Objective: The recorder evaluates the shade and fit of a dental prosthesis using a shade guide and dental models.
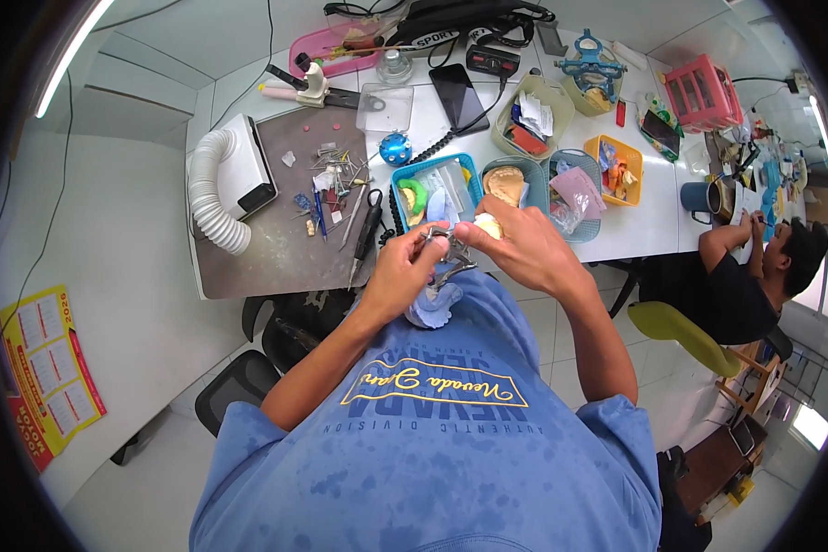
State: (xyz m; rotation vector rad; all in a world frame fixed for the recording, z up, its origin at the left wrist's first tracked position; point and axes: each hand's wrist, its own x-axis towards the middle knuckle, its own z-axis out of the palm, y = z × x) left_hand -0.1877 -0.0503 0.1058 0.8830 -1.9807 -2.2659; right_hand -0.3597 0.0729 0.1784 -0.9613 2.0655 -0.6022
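In front of my chest, both hands are closed around a small metal dental articulator (457, 264). My left hand (397, 276) pinches its metal end between thumb and fingers. My right hand (535, 247) grips a pale yellow-white dental cast (488, 225) on the other side, with the fingers curled over it. Below the metal frame, close to my shirt, sits a blue-grey plaster cast (434, 306). How the pale cast joins the frame is hidden by my fingers. Just beyond my hands stands a blue basket (477, 177) with a green piece (412, 196) and plastic bags.
Tools and burs (336, 175) lie scattered on the brown mat (239, 267), near a handpiece (368, 235) and a white hose unit (225, 175). Right are a basket with a tan cast (503, 184), a plastic-filled basket (577, 225) and an orange basket (637, 156). A co-worker (741, 285) sits at far right.
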